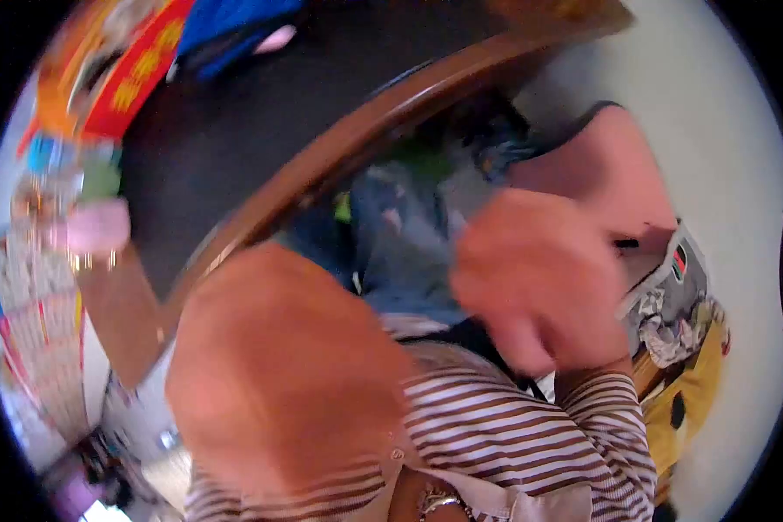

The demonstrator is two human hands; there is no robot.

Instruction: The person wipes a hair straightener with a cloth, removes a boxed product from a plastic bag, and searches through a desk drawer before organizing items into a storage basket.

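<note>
My left hand (283, 374) is raised close to the camera, large and smeared by motion, in front of my striped shirt (496, 426). Its fingers cannot be told apart. To the right, my right hand (539, 278) is also lifted, its rounded shape blurred, above my lap. Whether either hand holds something does not show. Between and beyond the hands lies blue, denim-like fabric (400, 235) over my lap. A pink panel with a dark rim (609, 165) is just behind my right hand.
A dark desk (235, 113) with a brown wooden edge (365, 130) runs diagonally ahead. On it lie a blue cloth item (226, 30), a red item with yellow print (135, 87) and a pink object (96, 226). At right are a grey bag (692, 278) and yellow cloth (692, 391).
</note>
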